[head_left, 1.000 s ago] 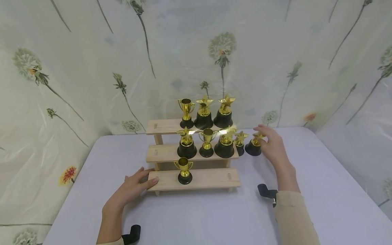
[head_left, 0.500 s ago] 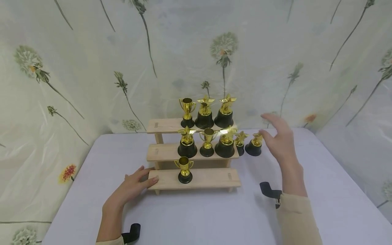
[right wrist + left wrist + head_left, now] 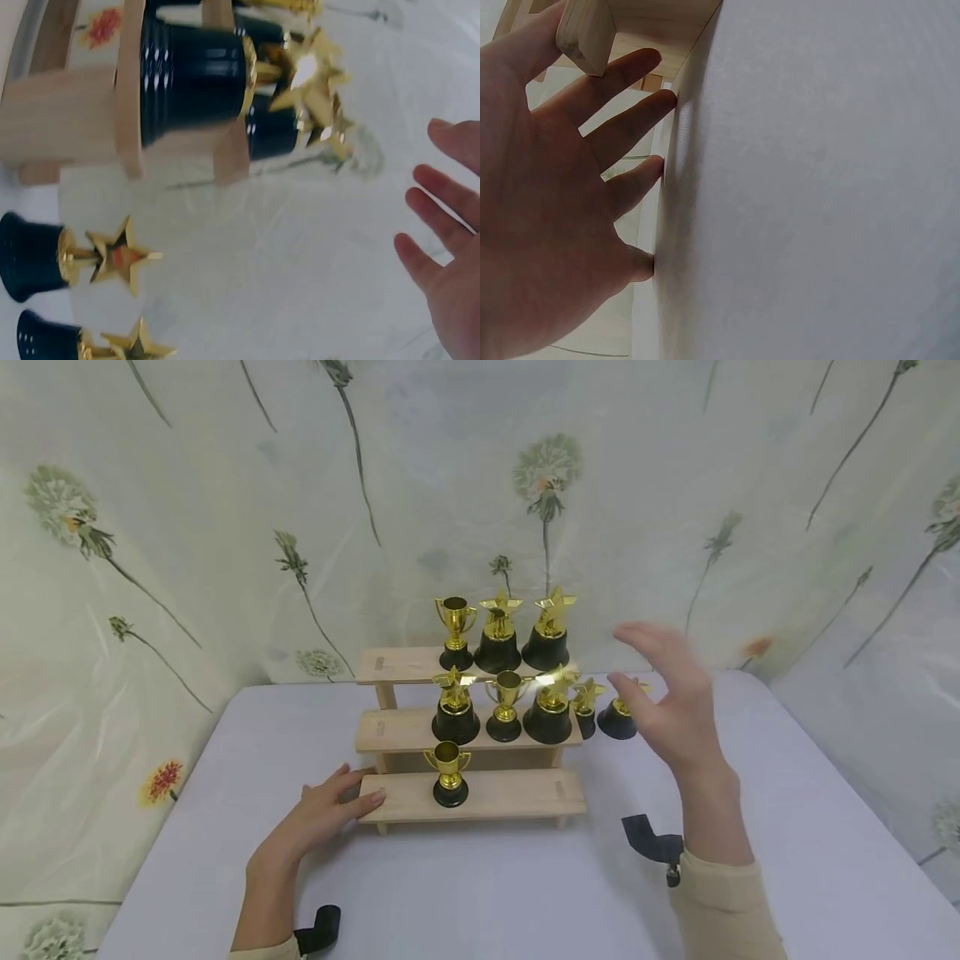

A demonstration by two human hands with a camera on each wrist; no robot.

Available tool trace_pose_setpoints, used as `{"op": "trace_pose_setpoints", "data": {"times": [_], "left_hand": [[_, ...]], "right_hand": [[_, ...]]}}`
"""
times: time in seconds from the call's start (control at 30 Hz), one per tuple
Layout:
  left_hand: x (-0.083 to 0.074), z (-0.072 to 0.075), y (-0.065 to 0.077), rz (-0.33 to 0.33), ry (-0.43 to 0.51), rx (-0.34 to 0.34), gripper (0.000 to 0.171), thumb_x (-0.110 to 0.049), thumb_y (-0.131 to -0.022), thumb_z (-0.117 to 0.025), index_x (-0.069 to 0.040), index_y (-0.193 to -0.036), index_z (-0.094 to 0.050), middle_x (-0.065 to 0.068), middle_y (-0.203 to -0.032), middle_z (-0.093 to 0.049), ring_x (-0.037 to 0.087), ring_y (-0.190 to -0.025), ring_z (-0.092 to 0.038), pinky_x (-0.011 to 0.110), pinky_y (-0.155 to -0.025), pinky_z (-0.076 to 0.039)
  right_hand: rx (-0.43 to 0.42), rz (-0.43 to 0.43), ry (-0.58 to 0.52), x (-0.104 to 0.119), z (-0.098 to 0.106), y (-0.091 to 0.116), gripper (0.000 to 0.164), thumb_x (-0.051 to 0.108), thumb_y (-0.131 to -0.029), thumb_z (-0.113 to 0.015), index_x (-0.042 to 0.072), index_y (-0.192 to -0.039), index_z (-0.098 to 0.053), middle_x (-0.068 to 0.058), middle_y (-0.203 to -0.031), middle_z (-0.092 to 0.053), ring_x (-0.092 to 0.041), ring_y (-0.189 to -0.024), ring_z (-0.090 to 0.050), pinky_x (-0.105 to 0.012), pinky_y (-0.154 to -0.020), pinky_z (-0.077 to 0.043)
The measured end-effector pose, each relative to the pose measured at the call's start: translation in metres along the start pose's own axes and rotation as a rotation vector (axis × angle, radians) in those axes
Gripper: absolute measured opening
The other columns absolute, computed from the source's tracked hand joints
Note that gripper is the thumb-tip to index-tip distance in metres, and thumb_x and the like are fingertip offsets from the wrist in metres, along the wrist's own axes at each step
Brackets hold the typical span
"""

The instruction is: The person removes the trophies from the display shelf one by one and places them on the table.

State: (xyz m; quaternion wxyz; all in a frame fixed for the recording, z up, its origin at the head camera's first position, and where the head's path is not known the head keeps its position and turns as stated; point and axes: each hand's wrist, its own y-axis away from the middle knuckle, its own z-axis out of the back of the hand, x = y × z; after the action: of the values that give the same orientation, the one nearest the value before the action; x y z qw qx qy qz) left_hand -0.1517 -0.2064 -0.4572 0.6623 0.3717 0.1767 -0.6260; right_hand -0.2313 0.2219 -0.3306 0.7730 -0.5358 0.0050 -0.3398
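Observation:
A three-step wooden display stand holds gold trophies with black bases. On its lowest step is one cup trophy. My left hand holds the left end of that step, thumb on top. In the left wrist view the other fingers spread below the board's end. My right hand is raised to the right of the stand, thumb and fingers apart, holding nothing. In the head view it partly covers a star trophy on the table; another star trophy stands beside the middle step.
The middle step carries a star trophy, a cup trophy and a further star trophy. Up top are a cup and two star trophies. A flower-patterned sheet hangs behind the white table.
My right hand has drawn back from the outer star trophy, rising and then shifting left toward the stand, without taking it. My left hand stays on the lowest step.

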Motion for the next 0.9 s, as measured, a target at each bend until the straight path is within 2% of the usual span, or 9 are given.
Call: {"op": "trace_pose_setpoints", "data": {"times": [0.17,0.47,0.57,0.77,0.9], "left_hand": [[0.001,0.001,0.001,0.009,0.015,0.0,0.08,-0.066,-0.089,-0.059,-0.017,-0.15,-0.046,0.019,-0.164,-0.024,0.047,-0.153,-0.01,0.074,-0.115,0.009],[0.005,-0.001,-0.002,0.006,0.02,-0.008,0.082,-0.069,-0.088,-0.058,-0.017,-0.15,-0.045,0.018,-0.164,-0.025,0.044,-0.154,-0.01,0.073,-0.116,0.01],[0.004,0.0,-0.001,0.002,0.013,-0.007,0.082,-0.068,-0.088,-0.058,-0.017,-0.15,-0.045,0.018,-0.164,-0.025,0.043,-0.154,-0.012,0.073,-0.116,0.009],[0.002,0.0,0.0,0.001,0.014,-0.009,0.08,-0.067,-0.088,-0.059,-0.017,-0.15,-0.046,0.018,-0.163,-0.026,0.043,-0.154,-0.012,0.072,-0.116,0.009],[0.004,-0.001,-0.003,-0.007,0.008,-0.02,0.078,-0.068,-0.088,-0.058,-0.019,-0.148,-0.048,0.019,-0.162,-0.029,0.041,-0.154,-0.014,0.073,-0.116,0.01]], "right_hand": [[0.05,0.083,-0.071,0.02,-0.01,-0.001,0.052,-0.01,-0.076,-0.075,0.001,-0.127,-0.065,-0.015,-0.129,-0.065,-0.023,-0.126,-0.056,-0.022,-0.113,-0.039],[0.183,0.164,-0.164,0.042,-0.028,0.002,0.048,-0.012,-0.077,-0.074,0.002,-0.122,-0.067,-0.013,-0.122,-0.068,-0.023,-0.12,-0.06,-0.021,-0.109,-0.043],[0.253,0.188,-0.149,0.047,-0.037,0.005,0.047,-0.007,-0.078,-0.076,0.003,-0.123,-0.067,-0.01,-0.122,-0.069,-0.023,-0.118,-0.062,-0.02,-0.103,-0.047],[0.394,0.191,-0.065,0.056,-0.054,0.013,0.049,0.006,-0.084,-0.077,0.012,-0.131,-0.064,-0.005,-0.121,-0.069,-0.017,-0.112,-0.065,-0.026,-0.089,-0.054],[0.456,0.206,-0.037,0.063,-0.067,0.018,0.049,0.011,-0.087,-0.075,0.015,-0.134,-0.062,-0.002,-0.126,-0.067,-0.015,-0.114,-0.065,-0.028,-0.092,-0.055]]}}
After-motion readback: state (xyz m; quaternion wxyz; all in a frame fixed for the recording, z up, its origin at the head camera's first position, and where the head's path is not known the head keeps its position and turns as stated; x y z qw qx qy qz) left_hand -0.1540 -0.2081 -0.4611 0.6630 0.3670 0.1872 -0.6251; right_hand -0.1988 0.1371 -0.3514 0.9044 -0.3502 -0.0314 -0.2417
